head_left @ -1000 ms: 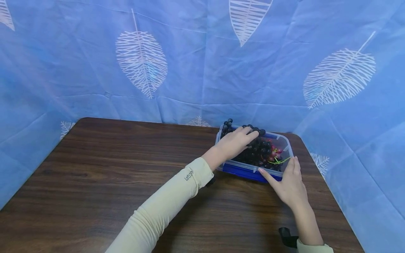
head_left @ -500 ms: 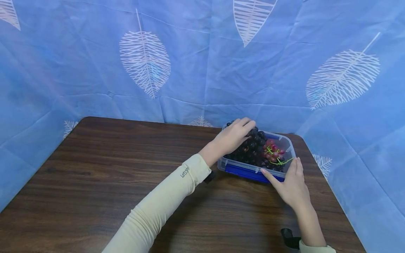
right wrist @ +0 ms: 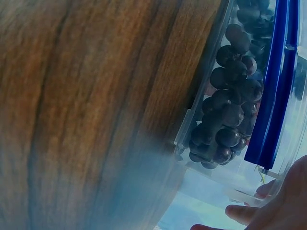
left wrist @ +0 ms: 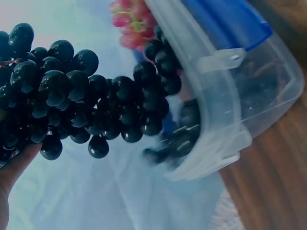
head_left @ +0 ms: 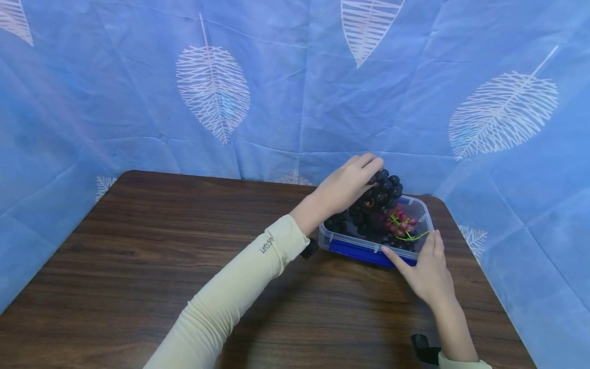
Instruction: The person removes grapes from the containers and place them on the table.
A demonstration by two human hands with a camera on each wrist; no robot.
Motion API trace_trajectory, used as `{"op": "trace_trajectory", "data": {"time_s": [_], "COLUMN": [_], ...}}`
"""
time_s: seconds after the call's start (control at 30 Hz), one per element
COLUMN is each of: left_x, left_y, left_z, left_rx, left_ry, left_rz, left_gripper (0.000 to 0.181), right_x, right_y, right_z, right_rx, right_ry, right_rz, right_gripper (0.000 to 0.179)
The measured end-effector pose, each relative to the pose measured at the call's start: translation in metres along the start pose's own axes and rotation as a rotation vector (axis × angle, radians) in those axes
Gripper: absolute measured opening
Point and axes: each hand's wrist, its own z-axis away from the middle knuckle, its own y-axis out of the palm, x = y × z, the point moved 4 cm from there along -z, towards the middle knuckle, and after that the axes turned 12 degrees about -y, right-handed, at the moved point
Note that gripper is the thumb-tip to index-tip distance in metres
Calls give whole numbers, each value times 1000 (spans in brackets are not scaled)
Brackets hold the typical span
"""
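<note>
My left hand (head_left: 346, 184) holds a bunch of black grapes (head_left: 386, 190) from above, its lower end hanging into a clear plastic food container (head_left: 324, 240) with blue clips. In the left wrist view, the dark bunch (left wrist: 62, 96) trails toward the container's rim, a finger against its underside. Inside are red grapes (head_left: 402, 224) on green stems, with more black grapes (right wrist: 228, 103) visible through the wall in the right wrist view. My right hand (head_left: 428, 274) rests at the near right corner, thumb on the front rim, straight fingers along the right side.
The container stands near the far right corner of a dark wooden table (head_left: 184, 246). A blue cloth (head_left: 286, 92) with white leaf prints hangs behind and beside the table. Black straps (head_left: 424, 349) are at the wrists.
My left hand has closed on the black bunch and raised it up and slightly right, partly out of the container. The right hand stays at the corner.
</note>
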Motion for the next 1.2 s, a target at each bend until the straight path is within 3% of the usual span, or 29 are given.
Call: {"op": "trace_trajectory", "data": {"time_s": [0.37, 0.67, 1.2], "left_x": [3, 12, 46], "left_y": [-43, -69, -114], "left_z": [-4, 3, 26], "left_rx": [-99, -128, -207], "left_ry": [0, -34, -109], "left_rz": [-11, -7, -15], "left_gripper": [27, 27, 21], "right_x": [0, 0, -2], "right_y": [-1, 0, 0], "right_z": [1, 1, 0], "right_rx": [-9, 12, 21], "right_ry": [-19, 12, -14], "right_rz": [-12, -7, 6], "right_gripper": [130, 131, 130]}}
